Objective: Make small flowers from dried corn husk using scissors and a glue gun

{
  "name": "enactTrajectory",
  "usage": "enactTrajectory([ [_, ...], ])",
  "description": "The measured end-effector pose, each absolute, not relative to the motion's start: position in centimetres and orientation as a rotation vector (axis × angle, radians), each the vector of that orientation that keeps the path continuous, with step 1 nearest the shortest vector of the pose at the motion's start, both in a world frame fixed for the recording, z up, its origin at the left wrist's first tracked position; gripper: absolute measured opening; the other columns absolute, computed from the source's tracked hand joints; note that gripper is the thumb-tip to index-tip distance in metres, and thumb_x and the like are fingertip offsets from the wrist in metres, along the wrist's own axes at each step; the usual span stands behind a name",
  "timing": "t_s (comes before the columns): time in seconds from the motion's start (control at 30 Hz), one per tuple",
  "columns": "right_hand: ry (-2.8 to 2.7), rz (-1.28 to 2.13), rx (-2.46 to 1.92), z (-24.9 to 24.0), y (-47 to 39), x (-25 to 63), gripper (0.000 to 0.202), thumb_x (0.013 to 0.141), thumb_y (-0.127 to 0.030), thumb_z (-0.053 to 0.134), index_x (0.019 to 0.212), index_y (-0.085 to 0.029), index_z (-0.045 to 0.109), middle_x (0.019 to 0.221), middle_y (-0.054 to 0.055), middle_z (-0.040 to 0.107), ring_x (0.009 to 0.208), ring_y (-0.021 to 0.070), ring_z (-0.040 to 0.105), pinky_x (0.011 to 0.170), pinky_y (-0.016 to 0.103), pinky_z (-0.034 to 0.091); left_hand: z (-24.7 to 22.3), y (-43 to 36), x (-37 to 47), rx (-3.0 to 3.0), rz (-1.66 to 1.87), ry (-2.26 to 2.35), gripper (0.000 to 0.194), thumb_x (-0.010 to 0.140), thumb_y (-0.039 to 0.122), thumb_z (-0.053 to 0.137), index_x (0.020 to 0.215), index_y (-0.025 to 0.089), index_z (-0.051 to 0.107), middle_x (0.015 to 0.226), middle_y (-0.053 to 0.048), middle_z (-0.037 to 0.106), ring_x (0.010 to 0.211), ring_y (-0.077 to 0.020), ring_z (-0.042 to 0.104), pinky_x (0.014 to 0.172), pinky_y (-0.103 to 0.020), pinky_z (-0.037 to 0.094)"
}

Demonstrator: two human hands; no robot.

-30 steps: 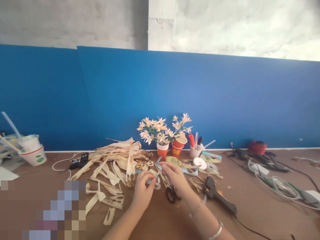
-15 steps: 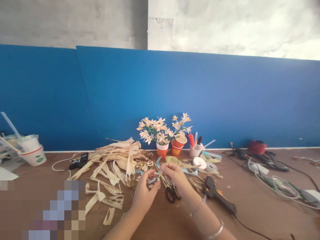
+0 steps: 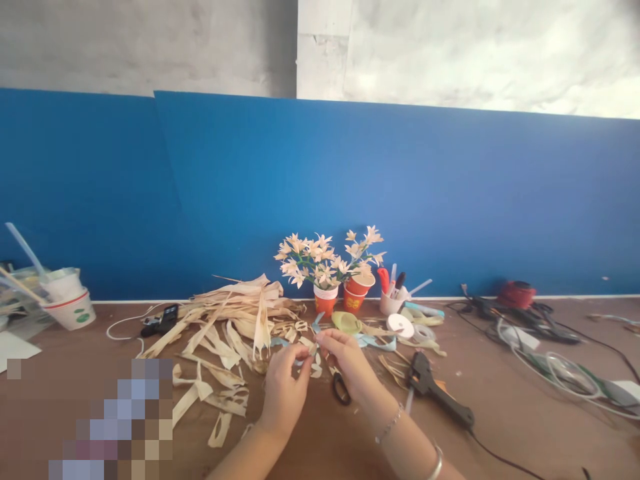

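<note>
My left hand (image 3: 287,387) and my right hand (image 3: 345,363) meet at the middle of the table, fingertips nearly touching. A small pale piece (image 3: 313,348) is pinched between their fingers; its shape is too small to make out. Black-handled scissors (image 3: 341,389) lie under my right hand, partly hidden by it. Small pale scraps (image 3: 316,367) lie just behind and between the hands. Beyond them, cream flowers (image 3: 320,257) on green stems stand in a red and white cup (image 3: 325,301), with more flowers in red cups (image 3: 354,297) beside it.
Dried husk strips (image 3: 235,307) are heaped at the left. A black glue gun (image 3: 440,390) lies right of my arm, its cord running frontward. White tape roll (image 3: 400,326), pen cup (image 3: 391,302), cables (image 3: 545,367) and a red object (image 3: 517,294) stand further right; a white cup (image 3: 71,310) is far left.
My left hand has shifted slightly left, its thumb and fingers closer together. My right hand has moved a little left and covers more of the scissors.
</note>
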State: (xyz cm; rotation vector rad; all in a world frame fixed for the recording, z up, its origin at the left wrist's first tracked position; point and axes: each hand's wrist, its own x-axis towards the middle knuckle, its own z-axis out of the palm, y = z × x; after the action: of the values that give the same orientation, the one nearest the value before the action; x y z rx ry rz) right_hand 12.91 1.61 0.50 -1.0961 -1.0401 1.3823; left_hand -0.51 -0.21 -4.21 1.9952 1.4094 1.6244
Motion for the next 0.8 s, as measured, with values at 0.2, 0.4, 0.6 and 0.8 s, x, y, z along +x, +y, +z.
enactTrajectory([
  [0.2,-1.101,1.304,-1.121,0.5,1.6,12.8,0.027,0.061,-0.040,0.069,0.061,-0.016,0.057,0.049,-0.006,0.045,0.044,0.0058,0.030,0.044,0.022,0.019,-4.0,-0.1,-0.4,1.921,1.577,1.357,0.013,0.083,0.024,0.054,0.088,0.021,0.065,0.084,-0.006,0.069,0.081,-0.0209,0.065,0.076,-0.034,0.051],
  [0.4,-1.176,1.201,-1.134,0.2,1.8,12.8,0.029,0.063,-0.044,0.068,0.062,-0.017,0.057,0.051,-0.006,0.047,0.046,0.0074,0.033,0.046,0.022,0.026,-3.7,-0.1,-0.2,1.732,1.513,1.356,0.014,0.078,0.028,0.059,0.085,0.020,0.068,0.083,-0.006,0.072,0.078,-0.0224,0.066,0.074,-0.035,0.053],
  [0.6,-1.277,1.088,-1.152,0.0,2.0,13.0,0.029,0.066,-0.043,0.066,0.061,-0.017,0.054,0.053,-0.004,0.051,0.049,0.0097,0.040,0.048,0.023,0.032,-3.4,0.1,-0.1,1.596,1.408,1.315,0.017,0.075,0.030,0.059,0.083,0.018,0.069,0.083,-0.007,0.073,0.078,-0.0236,0.067,0.075,-0.037,0.052],
  [0.8,-1.341,0.966,-1.188,0.2,1.9,13.1,0.022,0.069,-0.036,0.063,0.061,-0.017,0.056,0.055,-0.002,0.052,0.053,0.0114,0.043,0.053,0.024,0.034,-2.9,0.0,0.0,1.561,1.400,1.304,0.016,0.071,0.030,0.061,0.077,0.017,0.069,0.075,-0.006,0.073,0.070,-0.0220,0.066,0.069,-0.034,0.053],
])
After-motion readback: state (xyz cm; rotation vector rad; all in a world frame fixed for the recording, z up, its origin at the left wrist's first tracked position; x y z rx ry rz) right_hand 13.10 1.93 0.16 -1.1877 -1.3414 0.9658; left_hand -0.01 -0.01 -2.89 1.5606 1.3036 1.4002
